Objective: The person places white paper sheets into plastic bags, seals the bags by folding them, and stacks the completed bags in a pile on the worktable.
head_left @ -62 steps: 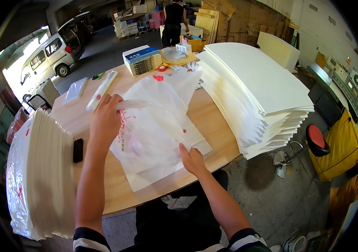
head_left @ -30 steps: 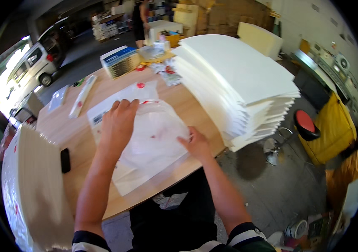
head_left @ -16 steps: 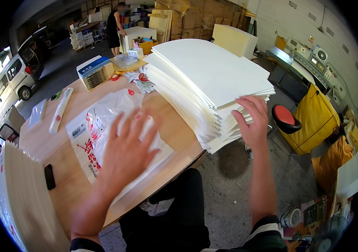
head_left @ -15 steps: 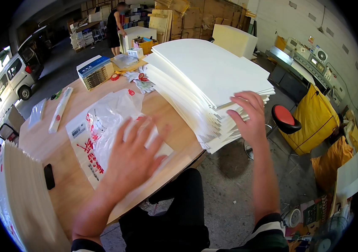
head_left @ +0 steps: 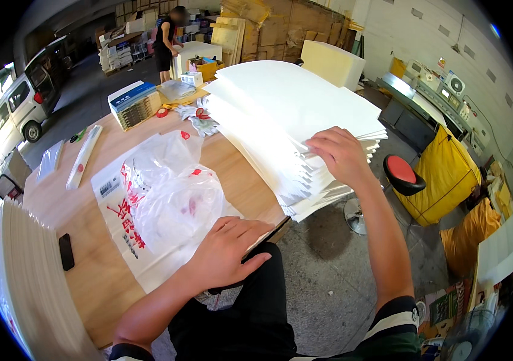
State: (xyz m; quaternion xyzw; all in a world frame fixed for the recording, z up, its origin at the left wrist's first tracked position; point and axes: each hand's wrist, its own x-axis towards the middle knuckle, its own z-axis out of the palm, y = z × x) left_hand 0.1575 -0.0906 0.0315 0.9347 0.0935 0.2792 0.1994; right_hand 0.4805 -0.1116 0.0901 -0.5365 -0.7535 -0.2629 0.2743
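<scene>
A tall, uneven stack of large white paper sheets [head_left: 292, 102] lies on the right part of the table, its near edges fanned out in steps. At the near corner of the top sheets is my right hand [head_left: 342, 157], fingers and thumb bent together on the paper edge. My left hand [head_left: 227, 251] hovers by the table's front edge, fingers stretched out and thumb apart, holding nothing. Just beyond it a crumpled clear plastic bag [head_left: 172, 192] rests on a flat white printed wrapper [head_left: 112, 210].
A thick stack of sheets [head_left: 34, 283] stands at the near left beside a black phone [head_left: 66, 251]. Farther back are a box [head_left: 133, 105] and white gloves [head_left: 199, 120]. A red-topped stool [head_left: 404, 168] and yellow sack [head_left: 443, 177] stand right. Another person [head_left: 165, 45] works behind.
My left hand has moved down and right, off the plastic bag toward the table's front edge. My right hand has shifted left and closed on the corner of the top sheets.
</scene>
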